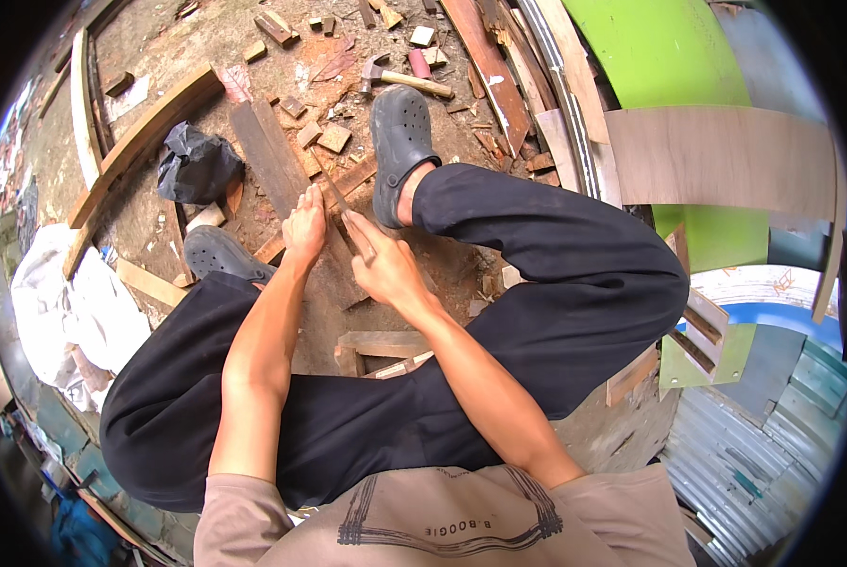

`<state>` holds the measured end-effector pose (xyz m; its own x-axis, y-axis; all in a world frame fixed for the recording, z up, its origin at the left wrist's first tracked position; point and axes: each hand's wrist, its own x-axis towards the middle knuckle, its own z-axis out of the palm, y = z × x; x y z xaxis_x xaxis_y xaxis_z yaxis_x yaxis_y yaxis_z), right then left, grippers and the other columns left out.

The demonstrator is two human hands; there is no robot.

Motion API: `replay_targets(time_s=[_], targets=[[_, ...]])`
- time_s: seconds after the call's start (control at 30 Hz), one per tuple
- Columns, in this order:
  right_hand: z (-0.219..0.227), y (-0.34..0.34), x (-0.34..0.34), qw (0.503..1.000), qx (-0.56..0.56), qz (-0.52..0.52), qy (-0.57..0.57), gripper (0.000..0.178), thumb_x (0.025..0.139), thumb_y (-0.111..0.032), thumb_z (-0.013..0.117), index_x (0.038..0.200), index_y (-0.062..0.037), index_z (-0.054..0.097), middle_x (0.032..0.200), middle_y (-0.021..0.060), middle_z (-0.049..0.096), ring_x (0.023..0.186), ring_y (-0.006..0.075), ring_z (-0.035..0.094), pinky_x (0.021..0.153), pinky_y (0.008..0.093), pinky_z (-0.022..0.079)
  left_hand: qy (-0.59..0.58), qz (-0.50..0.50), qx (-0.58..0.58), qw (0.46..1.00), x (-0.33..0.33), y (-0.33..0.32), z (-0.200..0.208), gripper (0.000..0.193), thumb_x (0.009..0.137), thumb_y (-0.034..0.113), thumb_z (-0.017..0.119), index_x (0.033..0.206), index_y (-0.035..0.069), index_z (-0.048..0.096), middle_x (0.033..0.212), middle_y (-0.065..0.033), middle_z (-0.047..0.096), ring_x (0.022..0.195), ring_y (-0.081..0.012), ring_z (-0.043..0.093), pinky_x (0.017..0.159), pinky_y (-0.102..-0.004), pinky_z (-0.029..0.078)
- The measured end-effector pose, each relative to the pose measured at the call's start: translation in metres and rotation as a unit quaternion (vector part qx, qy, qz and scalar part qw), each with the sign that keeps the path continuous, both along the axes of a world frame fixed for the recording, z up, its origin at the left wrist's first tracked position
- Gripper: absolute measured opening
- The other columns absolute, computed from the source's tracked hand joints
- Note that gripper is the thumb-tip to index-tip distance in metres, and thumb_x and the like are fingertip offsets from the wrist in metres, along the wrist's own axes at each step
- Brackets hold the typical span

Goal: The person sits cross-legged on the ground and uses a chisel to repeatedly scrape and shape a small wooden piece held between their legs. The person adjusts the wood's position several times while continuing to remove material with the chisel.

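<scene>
A long brown wooden plank (264, 151) lies lengthwise on the ground between my feet. My left hand (304, 227) is closed over the plank, its knuckles facing up. Close beside it, my right hand (385, 266) grips what looks like a handsaw (329, 180), whose narrow, dull brown blade points away and slightly left. The saw's handle is mostly hidden in my fingers, and its teeth are too small to make out. A thinner strip of wood (355, 177) lies crosswise by the plank, partly hidden behind my hands.
Beyond my hands lie small wood blocks (333, 138) and a hammer (406, 79). A black plastic bag (196, 165), a curved beam (149, 132) and white cloth (69, 307) are at left. A wooden frame (381, 344) sits near my lap; green panels (659, 57) stand at right.
</scene>
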<state>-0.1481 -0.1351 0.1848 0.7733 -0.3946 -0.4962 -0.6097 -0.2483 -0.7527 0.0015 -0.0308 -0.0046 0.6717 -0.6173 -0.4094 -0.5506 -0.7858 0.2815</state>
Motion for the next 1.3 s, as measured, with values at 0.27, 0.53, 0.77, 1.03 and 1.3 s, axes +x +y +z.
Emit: replay_targets(time_s=[0.27, 0.53, 0.77, 1.03, 1.3], targets=[[0.039, 0.017, -0.049, 0.999, -0.014, 0.011, -0.048, 0.069, 0.085, -0.005, 0.059, 0.152, -0.0114, 0.047, 0.125, 0.0276, 0.065, 0.109, 0.0472, 0.064, 0.095, 0.0473, 0.054, 0.015, 0.012, 0.034, 0.999, 0.005, 0.001, 0.002, 0.056, 0.103, 0.012, 0.041, 0.157, 0.002, 0.034, 0.161, -0.0170, 0.042, 0.145, -0.0318, 0.047, 0.115, -0.0428, 0.044], [0.070, 0.012, -0.068, 0.998, 0.037, 0.017, -0.038, 0.070, 0.084, -0.002, 0.058, 0.152, -0.0110, 0.048, 0.136, 0.0251, 0.061, 0.120, 0.0421, 0.063, 0.102, 0.0419, 0.053, -0.001, 0.011, 0.022, 1.000, 0.004, 0.010, -0.010, 0.054, 0.103, 0.012, 0.040, 0.156, 0.002, 0.035, 0.160, -0.0172, 0.043, 0.142, -0.0335, 0.049, 0.112, -0.0440, 0.047], [-0.015, 0.000, 0.004, 1.000, -0.013, 0.001, 0.007, 0.066, 0.085, -0.008, 0.059, 0.150, -0.0082, 0.049, 0.118, 0.0289, 0.066, 0.085, 0.0444, 0.070, 0.078, 0.0464, 0.057, 0.020, 0.013, 0.020, 1.000, -0.003, -0.004, 0.002, 0.055, 0.103, 0.012, 0.040, 0.157, 0.003, 0.033, 0.162, -0.0145, 0.041, 0.145, -0.0326, 0.046, 0.113, -0.0442, 0.045], [0.024, 0.009, -0.058, 0.993, -0.035, 0.009, -0.114, 0.073, 0.084, -0.004, 0.061, 0.155, -0.0122, 0.043, 0.107, 0.0300, 0.070, 0.091, 0.0469, 0.069, 0.083, 0.0514, 0.057, -0.016, 0.010, 0.015, 1.000, 0.003, 0.005, -0.012, 0.055, 0.103, 0.012, 0.039, 0.157, 0.003, 0.034, 0.162, -0.0153, 0.041, 0.144, -0.0332, 0.048, 0.112, -0.0444, 0.046], [0.046, 0.006, -0.074, 0.988, -0.044, 0.014, -0.147, 0.071, 0.084, -0.008, 0.062, 0.153, -0.0150, 0.046, 0.095, 0.0317, 0.069, 0.087, 0.0490, 0.068, 0.079, 0.0518, 0.057, -0.027, 0.005, 0.013, 1.000, 0.005, 0.012, -0.019, 0.058, 0.102, 0.020, 0.046, 0.157, 0.004, 0.034, 0.159, -0.0190, 0.043, 0.137, -0.0353, 0.054, 0.106, -0.0473, 0.049]])
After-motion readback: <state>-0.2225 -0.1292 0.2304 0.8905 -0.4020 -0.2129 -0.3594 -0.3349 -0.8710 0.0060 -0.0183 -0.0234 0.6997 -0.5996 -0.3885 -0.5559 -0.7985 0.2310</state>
